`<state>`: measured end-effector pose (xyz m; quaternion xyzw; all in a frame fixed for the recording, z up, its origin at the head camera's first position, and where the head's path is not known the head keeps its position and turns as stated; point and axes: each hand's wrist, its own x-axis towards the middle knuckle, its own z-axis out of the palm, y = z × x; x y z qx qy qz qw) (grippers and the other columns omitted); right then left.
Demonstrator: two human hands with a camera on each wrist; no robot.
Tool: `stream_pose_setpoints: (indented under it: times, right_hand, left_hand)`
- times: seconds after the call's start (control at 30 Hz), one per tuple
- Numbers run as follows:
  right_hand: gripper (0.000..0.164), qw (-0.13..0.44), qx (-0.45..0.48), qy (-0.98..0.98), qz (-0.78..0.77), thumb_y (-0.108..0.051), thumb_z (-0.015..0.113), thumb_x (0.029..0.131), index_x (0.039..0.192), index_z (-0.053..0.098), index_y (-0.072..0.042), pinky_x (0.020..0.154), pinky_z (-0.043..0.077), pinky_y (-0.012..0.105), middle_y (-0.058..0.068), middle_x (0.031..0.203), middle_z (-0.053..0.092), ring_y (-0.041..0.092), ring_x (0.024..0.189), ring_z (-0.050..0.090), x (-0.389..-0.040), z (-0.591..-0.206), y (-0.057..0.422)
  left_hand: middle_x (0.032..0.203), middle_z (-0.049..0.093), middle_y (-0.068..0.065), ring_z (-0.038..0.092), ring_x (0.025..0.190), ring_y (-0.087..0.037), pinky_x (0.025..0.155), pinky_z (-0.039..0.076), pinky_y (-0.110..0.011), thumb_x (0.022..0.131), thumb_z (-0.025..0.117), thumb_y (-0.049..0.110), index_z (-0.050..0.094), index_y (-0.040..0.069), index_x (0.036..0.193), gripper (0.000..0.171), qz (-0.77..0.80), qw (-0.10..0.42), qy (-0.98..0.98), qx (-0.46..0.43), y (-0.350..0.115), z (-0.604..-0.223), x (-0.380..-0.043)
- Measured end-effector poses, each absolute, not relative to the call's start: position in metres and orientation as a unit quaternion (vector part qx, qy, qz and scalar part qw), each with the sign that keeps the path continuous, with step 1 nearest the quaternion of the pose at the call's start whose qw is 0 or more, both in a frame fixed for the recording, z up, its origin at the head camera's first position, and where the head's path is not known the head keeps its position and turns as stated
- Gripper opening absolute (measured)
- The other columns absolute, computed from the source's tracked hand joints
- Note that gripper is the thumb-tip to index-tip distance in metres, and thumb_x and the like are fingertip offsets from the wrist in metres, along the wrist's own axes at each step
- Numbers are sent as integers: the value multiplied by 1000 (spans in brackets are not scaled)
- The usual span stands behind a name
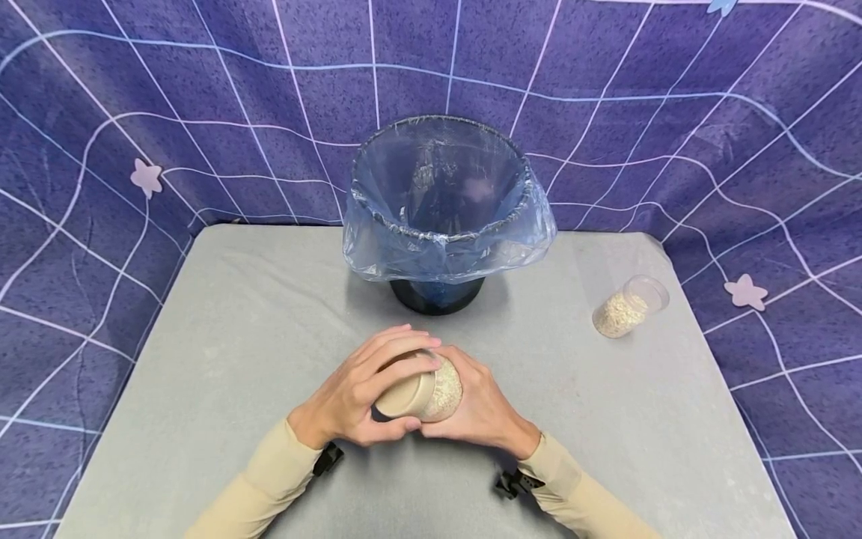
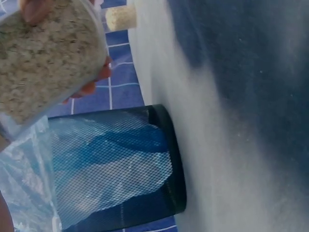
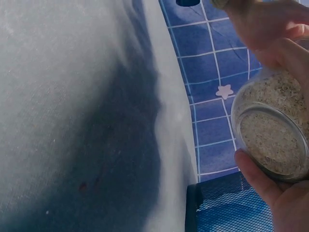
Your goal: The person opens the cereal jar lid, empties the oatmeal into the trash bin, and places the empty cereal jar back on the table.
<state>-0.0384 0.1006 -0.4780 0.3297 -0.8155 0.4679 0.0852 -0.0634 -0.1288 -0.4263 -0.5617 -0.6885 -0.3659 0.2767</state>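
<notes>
Both hands hold a clear jar (image 1: 446, 391) full of pale flakes, tilted above the near middle of the table. My left hand (image 1: 367, 385) curls its fingers and thumb round the jar's beige lid (image 1: 404, 397). The jar's body is gripped by my right hand (image 1: 481, 404), whose palm hides its far end in the head view. In the right wrist view the round jar base (image 3: 273, 140) faces the camera, with a right-hand thumb along its edge. Flakes press against the clear wall of the jar (image 2: 48, 58) in the left wrist view.
Beyond the hands stands a dark mesh waste bin (image 1: 438, 299), lined with a blue plastic bag (image 1: 447, 258) folded over its rim. A second clear jar (image 1: 619, 314), partly filled with pale flakes, stands at the right of the grey-covered table (image 1: 256, 322). Purple gridded cloth (image 1: 269, 97) surrounds the table.
</notes>
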Motion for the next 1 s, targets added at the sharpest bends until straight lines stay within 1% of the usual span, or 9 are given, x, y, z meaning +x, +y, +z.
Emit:
stream_pose_setpoints:
  times: [0.1, 0.2, 0.27, 0.37, 0.53, 0.7, 0.9, 1.0]
  right_hand:
    - [92, 85, 333, -816, 464, -29, 98, 62, 141, 56, -11, 93, 57, 29, 2, 129, 66, 14, 110, 67, -38, -477, 100]
    - [90, 87, 335, -816, 464, -29, 97, 63, 141, 56, -11, 94, 57, 29, 2, 128, 67, 15, 110, 67, -39, -476, 98]
    - [90, 87, 334, -815, 466, -30, 97, 64, 141, 56, -10, 95, 57, 29, 2, 129, 67, 15, 111, 67, -39, -476, 98]
    - [90, 84, 330, -814, 470, -29, 97, 63, 142, 57, -11, 96, 57, 29, 2, 131, 67, 15, 113, 67, -39, -476, 98]
    - [89, 82, 322, -817, 470, -27, 98, 62, 139, 58, -11, 94, 58, 30, 2, 130, 67, 15, 111, 68, -39, -478, 98]
    - [88, 90, 319, -820, 468, -26, 99, 62, 138, 58, -10, 92, 58, 30, 3, 128, 67, 16, 108, 68, -39, -480, 97]
    - [87, 92, 308, -824, 467, -26, 98, 61, 137, 59, -10, 88, 59, 30, 3, 125, 67, 15, 104, 68, -38, -481, 97]
    - [86, 87, 296, -827, 469, -27, 98, 61, 136, 60, -10, 88, 59, 30, 2, 123, 67, 15, 104, 68, -39, -481, 98]
  left_hand:
    - [143, 59, -25, 58, 133, -39, 117, 42, -55, 99, 69, 40, 64, -4, 134, 56, -379, 262, -686, -563, -128, -432, -65]
    - [141, 58, -25, 58, 130, -38, 116, 43, -49, 100, 69, 40, 64, -3, 132, 53, -401, 253, -687, -551, -126, -438, -65]
    - [138, 58, -24, 58, 126, -37, 115, 43, -44, 101, 67, 40, 65, -2, 130, 51, -414, 252, -688, -540, -125, -441, -63]
    - [133, 59, -22, 58, 121, -34, 112, 44, -40, 101, 66, 40, 66, -2, 128, 49, -426, 256, -692, -523, -123, -445, -61]
    - [129, 60, -20, 59, 116, -33, 110, 45, -39, 101, 65, 37, 66, -1, 126, 46, -439, 266, -701, -495, -120, -448, -58]
    - [128, 60, -19, 59, 115, -32, 109, 44, -36, 102, 64, 36, 65, -1, 127, 45, -446, 268, -721, -458, -116, -450, -53]
    - [129, 59, -17, 58, 118, -31, 109, 42, -35, 102, 66, 37, 65, 2, 128, 44, -467, 258, -741, -408, -111, -447, -45]
    - [131, 59, -15, 57, 120, -31, 109, 42, -35, 100, 69, 34, 65, 5, 130, 42, -474, 246, -759, -372, -108, -444, -41]
